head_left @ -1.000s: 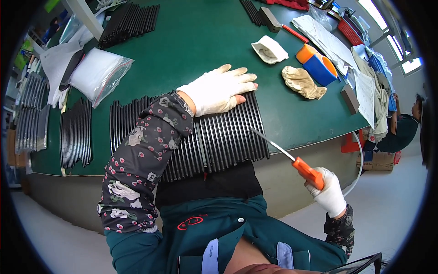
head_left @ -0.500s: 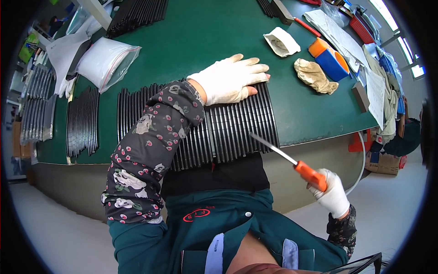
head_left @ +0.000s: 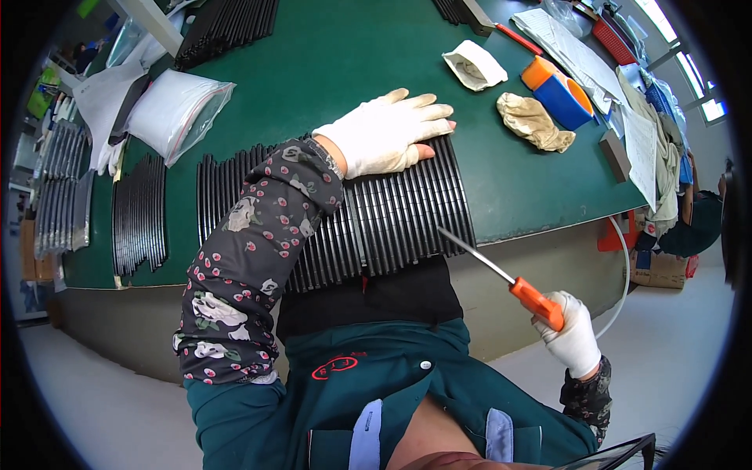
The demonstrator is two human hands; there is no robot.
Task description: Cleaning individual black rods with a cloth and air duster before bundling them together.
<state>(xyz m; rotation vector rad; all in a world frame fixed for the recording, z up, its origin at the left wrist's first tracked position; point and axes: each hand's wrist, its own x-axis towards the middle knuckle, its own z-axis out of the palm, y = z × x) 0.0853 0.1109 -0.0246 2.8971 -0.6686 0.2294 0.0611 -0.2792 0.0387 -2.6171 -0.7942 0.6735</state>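
Observation:
A row of black rods (head_left: 403, 223) lies side by side along the near edge of the green table. My left hand (head_left: 384, 135), in a white glove with some bare fingertips, rests flat across their far part, fingers spread to the right. My right hand (head_left: 570, 333), also gloved, is off the table's front edge, closed around the orange handle of a file-like tool (head_left: 535, 301). Its long narrow metal shaft points up and left, the tip over the rods near their right end. Whether the tip touches them I cannot tell. My left forearm covers part of the row.
More black rods (head_left: 139, 215) lie at left, with another bundle (head_left: 227, 31) at the back. A clear bag of white material (head_left: 176, 113) stands nearby. At right are loose gloves (head_left: 536, 123), an orange and blue tape roll (head_left: 560, 94), a grey block (head_left: 615, 155) and papers (head_left: 642, 153).
The tool's tip has shifted slightly right across the rods, with my right hand moving a little the same way. My left hand stays on the rods. The whole view has shifted slightly.

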